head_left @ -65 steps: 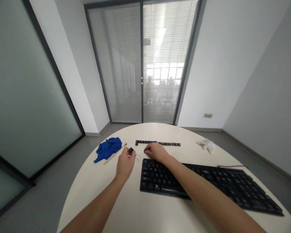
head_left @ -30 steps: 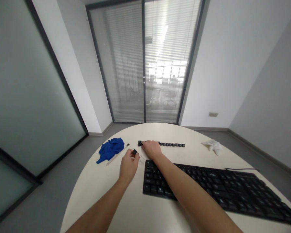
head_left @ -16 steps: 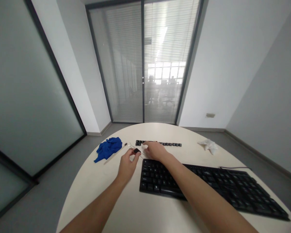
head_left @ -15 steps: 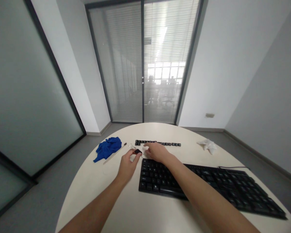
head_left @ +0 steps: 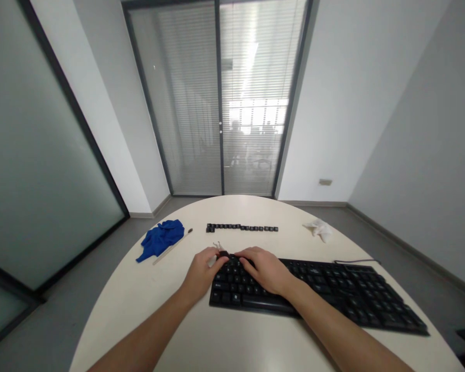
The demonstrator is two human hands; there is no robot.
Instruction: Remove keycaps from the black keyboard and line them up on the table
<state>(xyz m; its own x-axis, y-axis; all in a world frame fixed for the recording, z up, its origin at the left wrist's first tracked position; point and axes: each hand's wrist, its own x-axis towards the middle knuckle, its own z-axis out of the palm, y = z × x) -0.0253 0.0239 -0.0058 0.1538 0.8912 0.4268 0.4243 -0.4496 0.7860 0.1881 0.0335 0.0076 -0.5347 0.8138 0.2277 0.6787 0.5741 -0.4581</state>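
My left hand [head_left: 202,269] is at the upper left corner of the black keyboard [head_left: 267,302]. Between its thumb and fingers I pinch a keycap puller [head_left: 223,253], a black handle with thin wire prongs sticking up and away from me. My right hand [head_left: 266,268] rests over the upper left keys, palm down. Its index finger and thumb reach towards the puller with a gap between them, and I see nothing held there. The other fingertips are partly hidden. Beyond both hands, several loose black keycaps [head_left: 242,227] lie in a row.
A crumpled blue cloth [head_left: 163,237] lies at the left of the white round table [head_left: 232,338], with a thin brush [head_left: 173,247] beside it. A crumpled white tissue [head_left: 318,229] sits at the back right. The keyboard cable [head_left: 356,261] runs behind the keyboard.
Both hands have come nearer to me, from beside the keycap row to the keyboard's upper left corner. The puller came along in my left hand, its wire prongs now pointing away.
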